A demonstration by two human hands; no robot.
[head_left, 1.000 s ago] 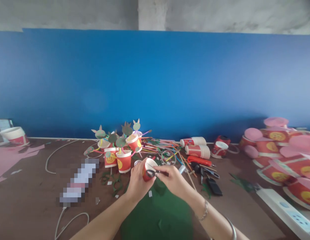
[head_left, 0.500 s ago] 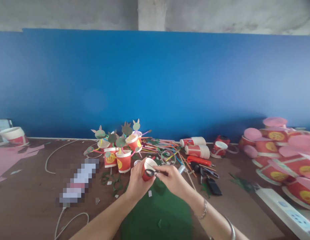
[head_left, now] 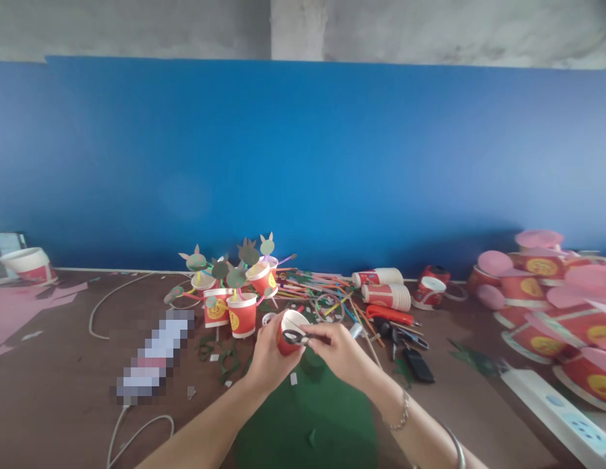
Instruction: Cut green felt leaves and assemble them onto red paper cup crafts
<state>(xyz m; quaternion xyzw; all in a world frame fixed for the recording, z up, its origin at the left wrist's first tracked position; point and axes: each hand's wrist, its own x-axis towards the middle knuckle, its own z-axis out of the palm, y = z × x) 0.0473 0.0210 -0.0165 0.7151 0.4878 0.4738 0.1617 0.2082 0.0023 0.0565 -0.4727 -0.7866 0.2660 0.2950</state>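
Observation:
My left hand [head_left: 271, 352] is wrapped around a red and white paper cup [head_left: 289, 324], whose open mouth tilts up towards me. My right hand [head_left: 334, 348] pinches a pair of black-handled scissors [head_left: 295, 337] against the cup's near side, close to the rim. One handle loop shows in front of the cup; the blades are mostly hidden. Under both hands lies a sheet of green paper [head_left: 307, 417]. Just behind to the left stand several decorated paper cups [head_left: 241, 316] with paper animal heads on stems.
Coloured sticks [head_left: 312, 283] lie scattered behind the hands. To the right are stacked cups [head_left: 385, 296], an orange-red tool [head_left: 390, 315], a black object [head_left: 418, 365], a power strip [head_left: 561, 413] and piled decorated cups [head_left: 532, 286]. A blurred-out device [head_left: 156, 352] with a cable lies left.
The scissors have turned slightly against the cup, and my right wrist has shifted a little. My left hand keeps its hold on the cup.

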